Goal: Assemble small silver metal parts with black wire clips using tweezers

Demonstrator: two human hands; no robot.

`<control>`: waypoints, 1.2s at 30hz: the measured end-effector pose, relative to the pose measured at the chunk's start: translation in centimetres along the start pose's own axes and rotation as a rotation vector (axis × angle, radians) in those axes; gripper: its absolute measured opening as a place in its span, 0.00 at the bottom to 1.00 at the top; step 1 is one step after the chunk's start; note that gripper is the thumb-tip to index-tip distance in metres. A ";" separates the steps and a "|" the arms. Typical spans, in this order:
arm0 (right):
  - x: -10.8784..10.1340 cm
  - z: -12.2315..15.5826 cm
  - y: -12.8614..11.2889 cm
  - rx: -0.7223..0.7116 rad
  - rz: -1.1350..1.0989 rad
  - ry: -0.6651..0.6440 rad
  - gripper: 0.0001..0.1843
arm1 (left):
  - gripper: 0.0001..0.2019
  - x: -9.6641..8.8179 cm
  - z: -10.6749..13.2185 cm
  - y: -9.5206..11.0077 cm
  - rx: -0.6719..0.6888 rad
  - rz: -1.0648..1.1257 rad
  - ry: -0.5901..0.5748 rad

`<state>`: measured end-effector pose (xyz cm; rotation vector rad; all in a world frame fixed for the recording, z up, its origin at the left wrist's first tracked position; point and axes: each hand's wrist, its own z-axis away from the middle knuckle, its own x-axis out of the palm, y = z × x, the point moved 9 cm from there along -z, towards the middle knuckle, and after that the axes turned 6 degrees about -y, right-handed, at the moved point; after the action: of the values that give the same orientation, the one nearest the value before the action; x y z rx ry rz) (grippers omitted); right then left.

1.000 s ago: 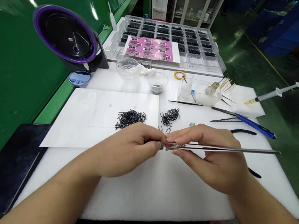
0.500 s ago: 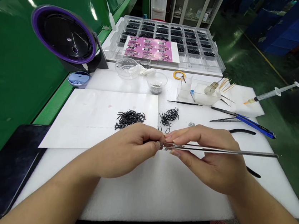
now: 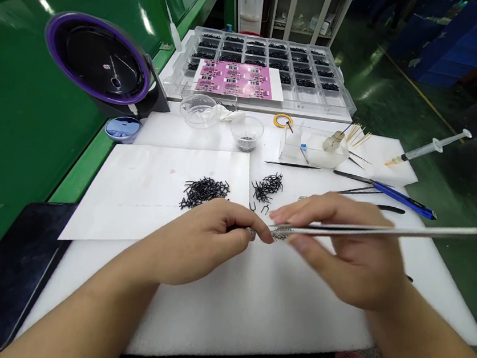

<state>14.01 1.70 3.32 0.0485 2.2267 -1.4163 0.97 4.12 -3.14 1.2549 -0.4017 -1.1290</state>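
My right hand [image 3: 342, 248] holds a pair of metal tweezers [image 3: 430, 232], which lie nearly level with their tail pointing right. The tweezers' tips come near the index finger of my left hand [image 3: 200, 243]. That hand is closed, with thumb and index finger curled towards each other; a small greyish bit shows by the thumb tip, too small to name. Tiny silvery pieces [image 3: 280, 234] lie just below the tweezers, between my hands. Beyond them is a small pile of short black bent pieces [image 3: 267, 188], and a larger pile of black pieces [image 3: 205, 192] rests on white paper [image 3: 134, 190].
Behind are a clear compartment box [image 3: 316, 99] of black pieces, a pink printed card [image 3: 235, 79], a clear cup [image 3: 246, 134] and yellow tape [image 3: 283, 120]. A blue-handled tool [image 3: 408, 200] and a syringe [image 3: 427, 149] are at right. A purple-rimmed fan [image 3: 101, 60] stands left.
My right hand has moved slightly right, and the tweezers' tail has swung up and away. My left index finger has stretched out to the right. Silvery pieces now show more clearly.
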 end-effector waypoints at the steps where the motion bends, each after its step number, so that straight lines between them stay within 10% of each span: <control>1: -1.1 0.1 0.1 0.004 -0.068 0.073 0.05 | 0.13 -0.2 0.1 -0.1 -0.013 -0.010 0.016; 5: -5.5 0.7 0.8 -0.018 -0.035 0.305 0.14 | 0.16 -0.6 0.3 -0.4 -0.035 -0.040 0.063; 11: -4.1 -0.3 4.8 0.316 0.652 -0.070 0.19 | 0.15 -0.8 0.5 -1.1 -0.010 -0.012 0.067; 22: -2.9 -0.2 8.1 0.609 0.864 -0.155 0.05 | 0.17 -0.8 -0.1 -0.9 -0.137 -0.163 0.113; 30: -0.8 -0.8 2.2 0.109 0.247 0.045 0.08 | 0.15 -1.4 -0.2 -0.5 -0.075 -0.106 0.239; 36: 1.4 -0.5 1.2 -0.028 0.186 0.031 0.15 | 0.14 -1.1 -0.2 -0.7 -0.060 -0.103 0.195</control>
<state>12.91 2.37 1.91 0.2630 2.2030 -1.2915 0.36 5.18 -3.46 1.3311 -0.1580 -1.0857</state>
